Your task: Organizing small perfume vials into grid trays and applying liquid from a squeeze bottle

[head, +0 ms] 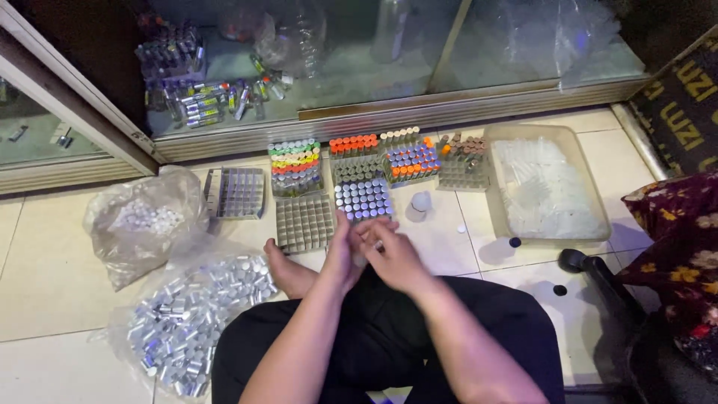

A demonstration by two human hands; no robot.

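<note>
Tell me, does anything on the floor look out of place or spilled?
Mostly tidy. Two small dark caps lie loose on the tiles beside the clear tub, away from the racks. Both hands meet over something small.

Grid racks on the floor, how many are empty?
2: one empty rack at the left beside the bag of caps, one just ahead of the left hand. Racks behind hold vials; any others may be hidden.

Glossy tile floor (45, 284) — clear plastic tub (572, 142), shiny metal caps (194, 314).
</note>
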